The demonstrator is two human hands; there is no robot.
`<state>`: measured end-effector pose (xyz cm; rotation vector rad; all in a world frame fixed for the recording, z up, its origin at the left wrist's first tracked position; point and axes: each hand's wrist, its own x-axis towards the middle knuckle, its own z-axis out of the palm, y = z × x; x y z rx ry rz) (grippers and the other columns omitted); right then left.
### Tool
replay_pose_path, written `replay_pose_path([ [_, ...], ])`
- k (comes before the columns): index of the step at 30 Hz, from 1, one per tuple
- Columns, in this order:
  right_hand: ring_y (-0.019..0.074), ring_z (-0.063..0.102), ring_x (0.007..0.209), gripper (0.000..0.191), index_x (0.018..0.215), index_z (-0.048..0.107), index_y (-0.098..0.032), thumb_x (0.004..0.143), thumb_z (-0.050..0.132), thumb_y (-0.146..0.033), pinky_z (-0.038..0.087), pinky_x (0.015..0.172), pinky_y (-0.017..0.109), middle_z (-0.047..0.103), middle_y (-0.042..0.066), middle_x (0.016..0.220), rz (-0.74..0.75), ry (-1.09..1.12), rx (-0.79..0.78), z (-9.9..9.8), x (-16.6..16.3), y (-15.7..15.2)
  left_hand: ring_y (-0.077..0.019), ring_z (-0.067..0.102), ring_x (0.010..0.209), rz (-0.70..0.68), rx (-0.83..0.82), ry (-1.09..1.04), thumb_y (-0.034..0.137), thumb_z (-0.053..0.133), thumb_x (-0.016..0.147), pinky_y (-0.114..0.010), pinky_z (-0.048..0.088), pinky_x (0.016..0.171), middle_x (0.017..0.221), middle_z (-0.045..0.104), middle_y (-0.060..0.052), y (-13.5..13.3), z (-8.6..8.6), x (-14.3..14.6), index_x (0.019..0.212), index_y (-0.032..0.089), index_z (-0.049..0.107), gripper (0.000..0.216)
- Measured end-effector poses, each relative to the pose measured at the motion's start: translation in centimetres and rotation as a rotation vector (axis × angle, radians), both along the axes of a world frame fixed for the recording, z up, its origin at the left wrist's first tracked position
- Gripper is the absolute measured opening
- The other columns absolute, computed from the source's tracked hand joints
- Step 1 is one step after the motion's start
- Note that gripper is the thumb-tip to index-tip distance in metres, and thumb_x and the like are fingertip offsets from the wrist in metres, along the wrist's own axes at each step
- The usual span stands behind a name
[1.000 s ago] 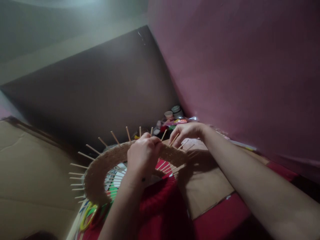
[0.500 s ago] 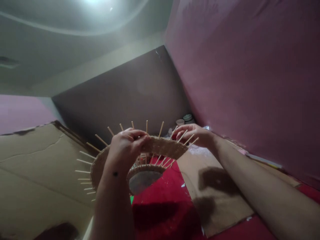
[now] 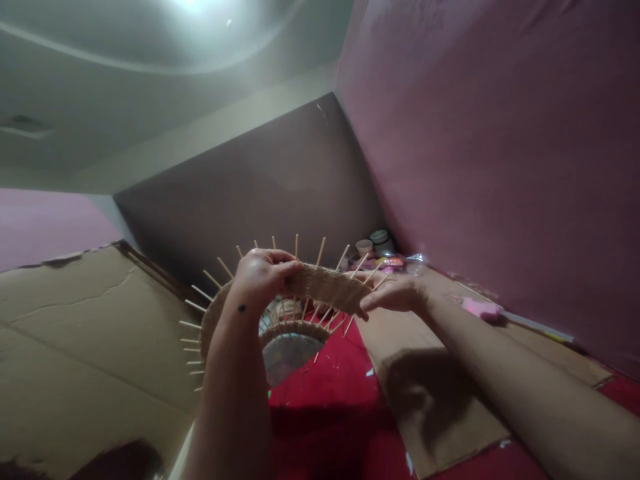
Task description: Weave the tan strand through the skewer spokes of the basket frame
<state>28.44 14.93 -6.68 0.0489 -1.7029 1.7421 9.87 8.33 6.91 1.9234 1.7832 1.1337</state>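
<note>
I see the scene from a head camera tilted up towards a room corner. Both bare forearms reach forward from the bottom of the view.

My left hand (image 3: 257, 277) is closed on the upper rim of a round tan woven twine ring (image 3: 325, 285), thumb and fingers pinching the edge from either side. The ring is held up in the air at the centre of the view, tilted so that I look at it from below and partly through its open middle. Thin wooden sticks (image 3: 321, 251) poke out all round its outer edge like spokes, and more run inward to a smaller woven hoop (image 3: 293, 329) at the centre.

My right hand (image 3: 395, 297) meets the right end of the ring, its fingers held close together and pointing left, their tips touching the rim. I cannot tell whether it grips the rim or only rests against it.

Below the ring lies a bright red cloth (image 3: 330, 400). A flat brown cardboard sheet (image 3: 450, 373) lies to its right, with the shadow of my arm on it. A large tan cardboard panel (image 3: 75, 333) fills the lower left.

Small round pots (image 3: 373, 243) sit in the far corner, near the ring's top edge. A pink wall (image 3: 500, 167) rises on the right, beside a dark brown wall (image 3: 250, 193).
</note>
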Motion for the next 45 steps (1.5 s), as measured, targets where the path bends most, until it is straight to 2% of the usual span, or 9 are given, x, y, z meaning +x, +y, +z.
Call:
replay_pose_path([
  [9,0.0073,0.05,0.047,0.023,0.076,0.068,-0.012,0.07,0.067,-0.034,0.036,0.044,0.02,0.063,0.002,0.062,-0.489,0.234,-0.238,-1.6,-4.1,-1.2,-0.0119,0.048,0.043,0.04,0.039,0.251,0.029,0.064,0.066,-0.026,0.041,0.045,0.048,0.053,0.0,3.2,-0.3,-1.3,0.071,0.015,0.071,0.016],
  [15,0.0097,0.053,0.051,0.026,0.076,0.066,-0.013,0.064,0.071,-0.035,0.041,0.047,0.023,0.063,0.002,0.065,-0.538,0.217,-0.369,-2.0,-4.6,-1.8,-0.0119,0.057,0.065,0.111,0.524,0.256,0.026,0.058,0.075,-0.026,0.046,0.063,0.089,0.061,-0.006,-0.5,-4.0,0.4,0.087,0.018,0.066,0.017],
  [18,0.008,0.044,0.043,0.026,0.063,0.058,-0.014,0.063,0.071,-0.036,0.036,0.04,0.023,0.053,-0.002,0.053,-0.626,0.188,-0.395,-2.1,-4.7,-2.0,-0.0091,0.05,0.05,-0.242,0.034,0.018,0.028,0.056,0.078,-0.02,0.041,0.048,0.058,0.055,0.0,-3.1,-8.6,1.4,0.069,0.016,0.064,0.017],
  [22,0.006,0.034,0.039,0.027,0.056,0.048,-0.017,0.063,0.068,-0.034,0.029,0.036,0.022,0.043,-0.005,0.048,-0.745,0.151,-0.434,-2.2,-4.9,-2.5,-0.0081,0.047,0.04,-0.409,-0.598,-0.431,0.035,0.061,0.075,-0.018,0.03,0.034,0.056,0.057,-0.003,-3.8,-15.4,2.1,0.068,0.012,0.063,0.025],
  [25,0.0057,0.03,0.037,0.03,0.052,0.043,-0.019,0.063,0.067,-0.033,0.024,0.036,0.023,0.039,-0.007,0.045,-0.798,0.109,-0.419,-2.1,-4.9,-2.9,-0.014,0.06,0.057,-0.443,-0.497,-0.945,0.035,0.069,0.071,-0.021,0.044,0.046,0.071,0.064,-0.008,-2.5,-18.2,2.4,0.085,0.011,0.064,0.028],
  [31,0.0058,0.028,0.035,0.03,0.049,0.045,-0.019,0.067,0.063,-0.033,0.017,0.036,0.024,0.038,-0.006,0.04,-0.854,0.035,-0.403,-2.1,-4.9,-3.6,-0.0172,0.064,0.074,-0.217,-0.176,-1.713,0.022,0.06,0.08,-0.03,0.052,0.075,0.077,0.066,-0.008,-0.3,-16.7,4.5,0.078,0.013,0.062,0.01],
  [35,0.0058,0.033,0.039,0.027,0.052,0.05,-0.016,0.068,0.065,-0.032,0.022,0.038,0.023,0.042,-0.005,0.043,-0.825,-0.045,-0.269,-1.9,-3.7,-4.0,-0.0162,0.064,0.068,-0.178,-0.205,-1.8,0.017,0.048,0.086,-0.027,0.052,0.073,0.069,0.065,-0.008,-0.4,-15.0,5.7,0.072,0.011,0.061,0.02],
  [41,0.0098,0.05,0.059,0.035,0.094,0.067,-0.013,0.06,0.071,-0.02,0.037,0.049,0.021,0.062,0.002,0.072,-0.221,-0.311,0.065,-1.2,0.5,-2.8,-0.0195,0.065,0.082,-0.26,-0.138,-1.787,0.011,0.045,0.086,-0.033,0.051,0.079,0.086,0.069,-0.01,-1.3,-14.9,4.8,0.091,0.011,0.065,0.021],
  [45,0.0111,0.052,0.061,0.024,0.091,0.071,-0.014,0.07,0.063,-0.025,0.038,0.051,0.023,0.066,0.005,0.074,-0.498,-0.386,0.147,-0.6,2.6,-2.0,-0.0203,0.066,0.085,-0.291,-0.137,-1.768,0.01,0.044,0.086,-0.037,0.051,0.081,0.091,0.07,-0.01,-1.8,-15.3,4.6,0.098,0.013,0.065,0.024],
])
